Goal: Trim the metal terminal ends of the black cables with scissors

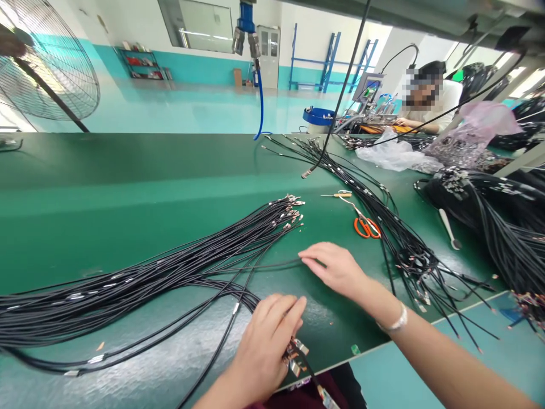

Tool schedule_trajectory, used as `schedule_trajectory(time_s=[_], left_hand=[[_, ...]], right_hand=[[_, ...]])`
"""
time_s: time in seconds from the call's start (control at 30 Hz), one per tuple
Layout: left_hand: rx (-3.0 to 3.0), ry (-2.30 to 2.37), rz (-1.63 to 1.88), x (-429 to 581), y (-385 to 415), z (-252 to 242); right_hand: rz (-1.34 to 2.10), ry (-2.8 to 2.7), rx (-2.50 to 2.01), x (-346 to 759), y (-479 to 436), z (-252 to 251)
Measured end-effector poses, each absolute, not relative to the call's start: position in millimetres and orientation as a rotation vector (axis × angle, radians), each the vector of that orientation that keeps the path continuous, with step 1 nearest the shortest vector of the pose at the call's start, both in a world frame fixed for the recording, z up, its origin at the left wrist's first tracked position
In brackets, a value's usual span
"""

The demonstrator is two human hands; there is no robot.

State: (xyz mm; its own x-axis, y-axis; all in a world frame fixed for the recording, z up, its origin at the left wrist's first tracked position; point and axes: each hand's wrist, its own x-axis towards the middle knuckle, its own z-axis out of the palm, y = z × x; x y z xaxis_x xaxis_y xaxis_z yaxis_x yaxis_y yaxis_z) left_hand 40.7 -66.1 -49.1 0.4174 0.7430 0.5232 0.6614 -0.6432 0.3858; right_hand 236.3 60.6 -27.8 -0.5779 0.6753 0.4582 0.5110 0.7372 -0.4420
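My left hand [272, 335] is closed over several black cables, whose metal connector ends [294, 358] stick out beside its fingers near the table's front edge. To its upper right, my right hand [334, 270] pinches the end of one thin black cable [272, 266] between thumb and fingertips; the very tip is hidden. That cable runs left toward a large bundle of black cables [170, 272] lying across the green table [106, 210]. White tags show on the bundle, and its copper-coloured and silver ends [293, 210] lie just beyond my hands.
Orange-handled scissors [367, 227] and a yellow-handled pointed tool [343, 195] lie beyond my right hand. Another cable bundle [374, 204] stretches along the right, near a white-handled tool [447, 227] and a thick cable pile [498, 221]. A black cord [340, 96] hangs down. A co-worker [447, 96] sits behind.
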Motion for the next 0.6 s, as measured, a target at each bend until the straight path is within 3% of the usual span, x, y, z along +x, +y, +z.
schedule_trajectory(time_s=[0.17,0.27,0.6], left_hand=[[2.629,1.375,1.096,42,-64,-48],[2.563,1.397,1.044,45,-64,-49],[2.479,1.319,1.115,43,-65,-54]], right_hand=[[0.781,-2.206,-0.861,237,-5,0],[0.976,-2.281,-0.79,233,2,4],[0.335,-2.402,-0.908,191,146,-44]])
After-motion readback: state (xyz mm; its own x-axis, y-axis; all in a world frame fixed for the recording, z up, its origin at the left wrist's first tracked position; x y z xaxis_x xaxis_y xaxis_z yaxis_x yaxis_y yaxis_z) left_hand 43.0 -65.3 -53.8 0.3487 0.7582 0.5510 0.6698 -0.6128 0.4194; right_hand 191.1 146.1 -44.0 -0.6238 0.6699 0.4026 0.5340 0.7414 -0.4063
